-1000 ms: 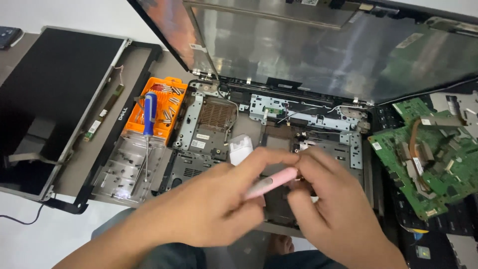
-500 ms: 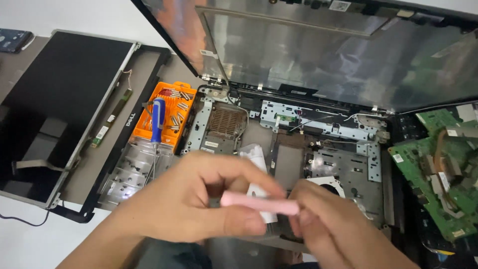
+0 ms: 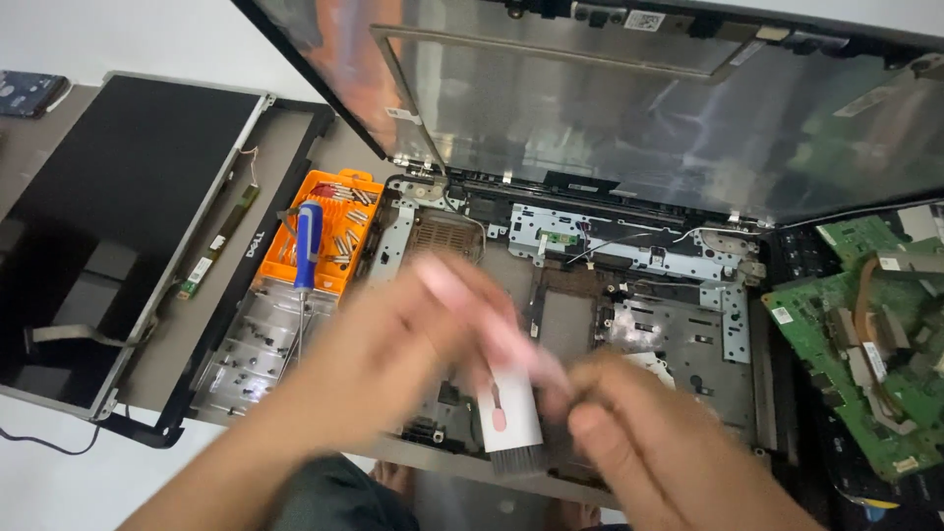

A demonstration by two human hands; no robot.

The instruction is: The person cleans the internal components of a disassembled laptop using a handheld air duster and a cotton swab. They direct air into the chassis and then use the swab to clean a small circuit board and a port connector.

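Two blurred bare hands, the left hand (image 3: pixel 393 364) and right hand (image 3: pixel 629 442), close their fingers on one slim pink stick (image 3: pixel 492 324) and one white brush tool (image 3: pixel 511 418) with dark bristles, over a gutted metal laptop chassis (image 3: pixel 669 324); one orange bit case (image 3: pixel 329 231), one blue screwdriver (image 3: pixel 307 246), one green circuit board (image 3: pixel 865 334) alongside.

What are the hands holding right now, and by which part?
A pink-and-white cleaning brush tool over the open laptop base. The left hand grips its blurred pink upper end, the right hand touches its middle; the bristle end hangs free.
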